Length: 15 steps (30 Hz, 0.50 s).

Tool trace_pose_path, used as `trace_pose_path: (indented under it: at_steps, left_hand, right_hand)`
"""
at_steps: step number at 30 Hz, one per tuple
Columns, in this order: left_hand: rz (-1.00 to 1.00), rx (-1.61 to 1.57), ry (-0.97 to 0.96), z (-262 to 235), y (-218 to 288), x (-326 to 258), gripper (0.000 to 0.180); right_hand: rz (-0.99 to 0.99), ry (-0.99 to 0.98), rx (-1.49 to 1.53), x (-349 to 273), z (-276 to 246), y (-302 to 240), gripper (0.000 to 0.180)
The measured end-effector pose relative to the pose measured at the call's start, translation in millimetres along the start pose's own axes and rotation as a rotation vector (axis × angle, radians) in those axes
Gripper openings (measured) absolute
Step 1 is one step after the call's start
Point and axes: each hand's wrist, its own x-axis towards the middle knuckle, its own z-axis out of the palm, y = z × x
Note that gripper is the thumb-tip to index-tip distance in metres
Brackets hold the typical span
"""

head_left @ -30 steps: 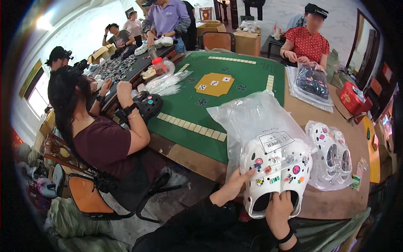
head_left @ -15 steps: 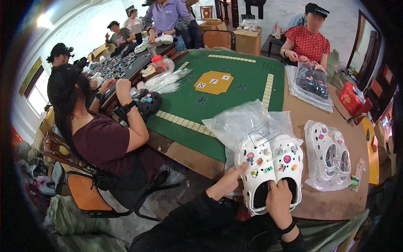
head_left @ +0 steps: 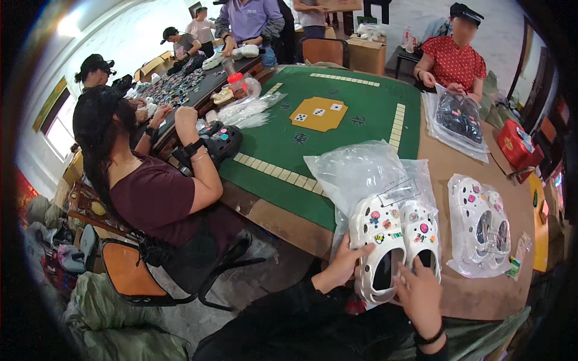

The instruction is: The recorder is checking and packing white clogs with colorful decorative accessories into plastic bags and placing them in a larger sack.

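Observation:
A pair of white clogs with colourful charms lies side by side before me, toes inside a clear plastic bag. My left hand grips the outer side of the left clog, thumb on top and fingers underneath. The right clog sits beside it, its heel part near my right hand. That hand's fingers are stretched apart over the right clog's heel opening and touch it. Both heels stick out of the bag.
Another bagged white pair of clogs lies to the right, near a red bag. A green mat with tiles covers the table's middle. A co-worker in maroon sits left; another in red handles bagged black clogs.
My right hand has pulled back from inside the openings, and its fingers have spread. The left clog has tilted, its heel turned inward. The whole view has shifted slightly.

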Motion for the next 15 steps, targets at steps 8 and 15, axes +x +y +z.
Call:
trace_pose_path:
  at_steps: [8,15]
  left_hand:
    - [-0.083,-0.138,-0.024,-12.2,-6.5,3.3,0.052]
    - [-0.010,0.011,0.103,-8.2,-9.3,8.3,0.046]
  right_hand:
    - [0.485,0.057,0.445,14.3,-55.6,111.7,0.036]
    - [-0.068,-0.150,0.231,71.5,9.6,133.1,0.055]
